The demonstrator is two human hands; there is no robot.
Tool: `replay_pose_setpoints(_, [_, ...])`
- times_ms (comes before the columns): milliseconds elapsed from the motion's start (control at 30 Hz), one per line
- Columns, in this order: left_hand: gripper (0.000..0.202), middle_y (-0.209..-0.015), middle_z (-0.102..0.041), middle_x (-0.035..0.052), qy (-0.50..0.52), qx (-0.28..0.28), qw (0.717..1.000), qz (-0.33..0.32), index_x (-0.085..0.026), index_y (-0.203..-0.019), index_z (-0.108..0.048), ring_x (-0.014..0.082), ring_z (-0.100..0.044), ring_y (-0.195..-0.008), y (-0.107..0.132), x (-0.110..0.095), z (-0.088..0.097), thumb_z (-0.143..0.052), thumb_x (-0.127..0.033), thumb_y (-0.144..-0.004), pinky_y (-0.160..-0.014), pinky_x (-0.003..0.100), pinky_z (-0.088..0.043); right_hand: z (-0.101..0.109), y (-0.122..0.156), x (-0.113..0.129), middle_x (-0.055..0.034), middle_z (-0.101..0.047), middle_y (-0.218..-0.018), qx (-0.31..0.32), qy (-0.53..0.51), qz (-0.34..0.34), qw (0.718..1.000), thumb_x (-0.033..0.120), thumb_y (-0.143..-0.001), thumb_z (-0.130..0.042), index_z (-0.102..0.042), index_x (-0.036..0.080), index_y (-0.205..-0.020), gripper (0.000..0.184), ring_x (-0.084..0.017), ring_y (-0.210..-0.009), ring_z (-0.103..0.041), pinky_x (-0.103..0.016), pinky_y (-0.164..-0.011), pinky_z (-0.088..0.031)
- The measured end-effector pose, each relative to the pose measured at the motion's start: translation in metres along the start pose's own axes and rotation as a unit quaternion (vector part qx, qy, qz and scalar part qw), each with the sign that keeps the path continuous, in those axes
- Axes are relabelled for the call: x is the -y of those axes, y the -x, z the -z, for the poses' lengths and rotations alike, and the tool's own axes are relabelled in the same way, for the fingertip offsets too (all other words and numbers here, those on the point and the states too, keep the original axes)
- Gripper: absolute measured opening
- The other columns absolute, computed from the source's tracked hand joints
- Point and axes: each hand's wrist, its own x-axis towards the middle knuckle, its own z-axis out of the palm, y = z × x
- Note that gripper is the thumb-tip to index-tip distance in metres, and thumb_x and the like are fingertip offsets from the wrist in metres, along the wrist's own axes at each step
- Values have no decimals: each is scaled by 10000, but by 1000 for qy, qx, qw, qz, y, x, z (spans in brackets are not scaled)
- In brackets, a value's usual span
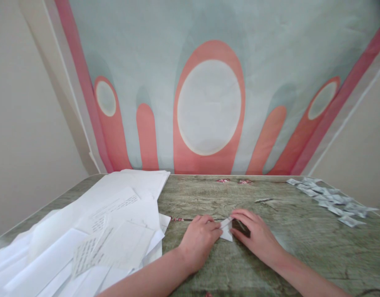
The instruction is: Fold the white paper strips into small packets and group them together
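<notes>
A small piece of folded white paper [227, 232] lies at the front middle of the table, between my two hands. My left hand [199, 239] is closed on its left edge, fingers curled and pressed together. From the other side, my right hand [254, 233] grips the paper, its fingertips at the upper right corner and its thumb lower on the right edge. A gap shows between that thumb and the fingers. The paper's lower corner points towards me, and my left fingers hide its left part.
A large heap of loose white sheets [115, 210], some printed, covers the table's left side. Several small folded paper pieces [335, 200] lie in a cluster at the right. The wood-grain table [196, 194] meets a wall hanging [159, 62] with coral shapes behind it.
</notes>
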Motion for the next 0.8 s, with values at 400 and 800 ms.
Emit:
replay_pose_setpoints(400, [258,-1146,-595,38,-2,6,1000,-7,-233,-1114,-570,186,-525,-1031,1,3,-5,-440,-175,-898,-894,322,-388,-1,1,1,-55,-615,-1025,-21,14,-39,999,349,-777,-601,-557,222,-1034,290,-232,-948,-562,-392,-823,-428])
replay_pose_setpoints(800, [352,-1109,-606,46,47,-16,999,10,-201,-1168,-524,188,-539,-1004,1,3,-10,-436,-81,-848,-906,313,-406,5,0,5,-40,-620,-981,-3,29,-4,1000,366,-807,-589,-641,253,-931,175,-223,-914,-575,-383,-799,-426])
